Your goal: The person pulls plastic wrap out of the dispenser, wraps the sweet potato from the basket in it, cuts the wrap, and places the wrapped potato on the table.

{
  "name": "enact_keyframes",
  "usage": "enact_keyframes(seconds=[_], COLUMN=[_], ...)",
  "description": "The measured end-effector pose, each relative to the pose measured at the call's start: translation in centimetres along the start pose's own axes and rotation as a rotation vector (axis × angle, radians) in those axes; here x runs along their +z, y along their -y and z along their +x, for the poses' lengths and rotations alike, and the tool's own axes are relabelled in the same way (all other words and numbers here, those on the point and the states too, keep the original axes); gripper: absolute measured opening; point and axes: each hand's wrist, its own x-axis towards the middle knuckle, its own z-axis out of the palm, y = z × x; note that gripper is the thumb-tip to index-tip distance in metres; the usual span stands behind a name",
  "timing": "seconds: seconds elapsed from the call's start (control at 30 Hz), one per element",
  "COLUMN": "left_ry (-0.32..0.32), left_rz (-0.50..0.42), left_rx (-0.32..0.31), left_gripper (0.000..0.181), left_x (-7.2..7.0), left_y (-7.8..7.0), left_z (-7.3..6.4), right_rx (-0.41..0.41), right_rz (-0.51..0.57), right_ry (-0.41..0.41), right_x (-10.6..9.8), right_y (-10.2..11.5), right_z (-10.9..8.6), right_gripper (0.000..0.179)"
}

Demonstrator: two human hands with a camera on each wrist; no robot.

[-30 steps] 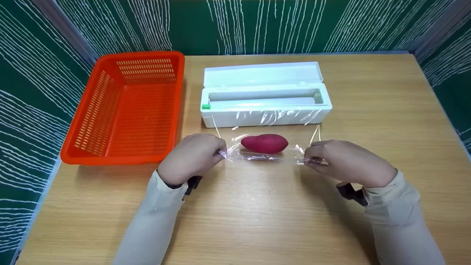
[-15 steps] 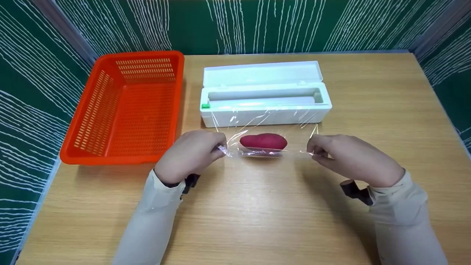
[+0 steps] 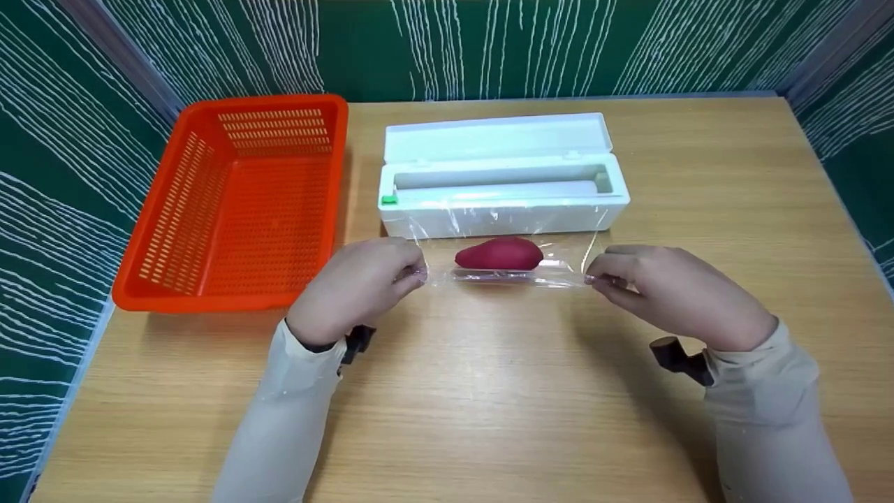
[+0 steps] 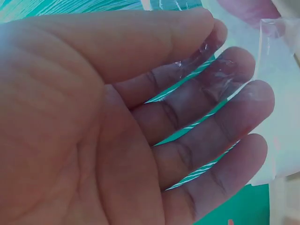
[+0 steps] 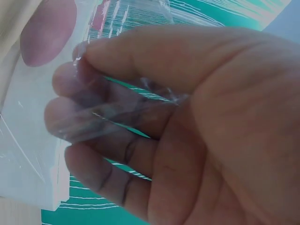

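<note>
A red-purple sweet potato (image 3: 499,254) lies on the table with clear plastic wrap (image 3: 517,276) around its near side. The film stretches back to the open white wrap dispenser box (image 3: 503,222) just behind it. At the film's left corner my left hand (image 3: 360,290) pinches the edge between thumb and index finger; in the left wrist view, film clings to the fingers (image 4: 234,65). My right hand (image 3: 670,293) pinches the opposite corner, and the right wrist view has film draped over its fingers (image 5: 79,117). The sweet potato (image 5: 49,33) also appears there.
An orange-red plastic basket (image 3: 230,302) stands at the left, close to my left hand. The dispenser's lid (image 3: 496,137) is tipped back, and a small green slider (image 3: 389,200) sits at its left end. Green walls with white streaks border the wooden table (image 3: 489,419).
Both hands have moved away from me, toward the dispenser, still holding the film. The sweet potato has shifted slightly the same way and now sits closer to the box.
</note>
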Motion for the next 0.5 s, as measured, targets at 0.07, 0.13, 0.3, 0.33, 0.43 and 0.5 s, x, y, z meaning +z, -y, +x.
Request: enact_keyframes(seconds=[0.07, 0.13, 0.3, 0.33, 0.43, 0.5], left_ry=[-0.014, -0.026, -0.056, -0.061, -0.076, -0.084], left_rz=[-0.012, -0.018, -0.007, -0.003, -0.003, -0.004], left_rx=[0.010, 0.019, 0.041, 0.040, 0.028, 0.008], left_gripper=[0.017, 0.020, 0.017, 0.015, 0.010, 0.010], left_x=[-0.01, -0.01, 0.01, 0.00, 0.00, -0.02], left_y=[0.08, 0.14, 0.25, 0.26, 0.29, 0.30], left_z=[0.00, 0.03, 0.19, 0.23, 0.32, 0.40], right_rx=[0.030, 0.066, 0.116, 0.114, 0.102, 0.098], right_rz=[0.006, 0.010, 0.018, 0.020, 0.024, 0.024], right_ry=[0.004, 0.016, 0.018, 0.015, 0.001, -0.005], right_x=[-0.10, -0.20, -0.36, -0.37, -0.38, -0.40], right_y=[0.05, 0.09, 0.05, 0.01, -0.16, -0.26], right_z=[-0.01, 0.02, 0.06, 0.06, 0.09, 0.16], right_gripper=[0.012, 0.011, 0.011, 0.011, 0.011, 0.012])
